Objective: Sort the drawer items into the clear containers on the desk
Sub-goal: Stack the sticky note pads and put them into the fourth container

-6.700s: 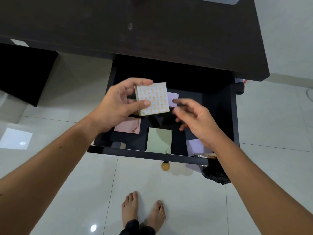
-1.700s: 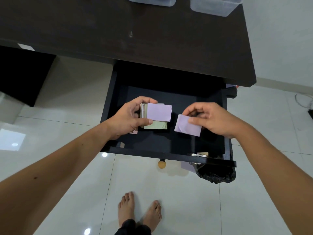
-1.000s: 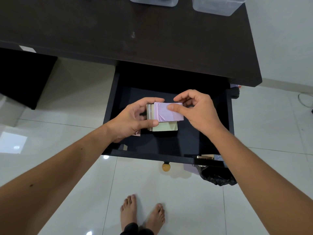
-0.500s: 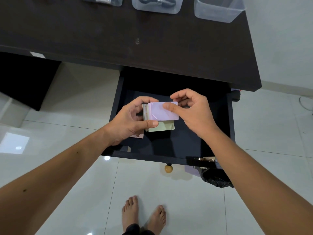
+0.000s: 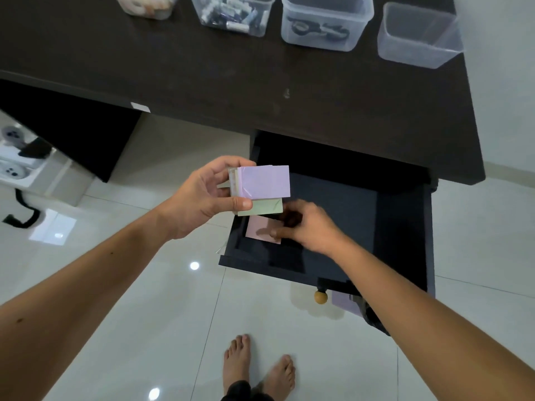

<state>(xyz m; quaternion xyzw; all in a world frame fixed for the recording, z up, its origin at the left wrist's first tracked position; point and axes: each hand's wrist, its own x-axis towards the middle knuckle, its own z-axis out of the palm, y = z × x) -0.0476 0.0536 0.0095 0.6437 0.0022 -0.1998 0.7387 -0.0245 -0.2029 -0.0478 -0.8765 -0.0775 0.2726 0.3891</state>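
My left hand [image 5: 202, 199] grips a stack of sticky-note pads [image 5: 265, 182] above the drawer's left edge, a purple pad on top and a green one under it. My right hand [image 5: 307, 227] is down in the open black drawer [image 5: 362, 215], fingertips on a pink pad [image 5: 259, 231] lying at the drawer's front left. Whether the fingers pinch the pink pad is unclear. On the desk [image 5: 202, 70] stand clear containers: one with scissors [image 5: 321, 24], an empty one [image 5: 417, 39] at the far right, one with small items [image 5: 234, 13].
A further container [image 5: 144, 5] stands at the desk's top left. The drawer has a round wooden knob [image 5: 320, 297]. A black bag [image 5: 373, 316] hangs below the drawer's right front. A power strip [image 5: 17, 166] lies on the floor at left. My bare feet stand on white tiles.
My right hand let go of the purple pad on the stack and dropped into the drawer onto the pink pad. My left hand lifted the stack to the left. The view tilted up.
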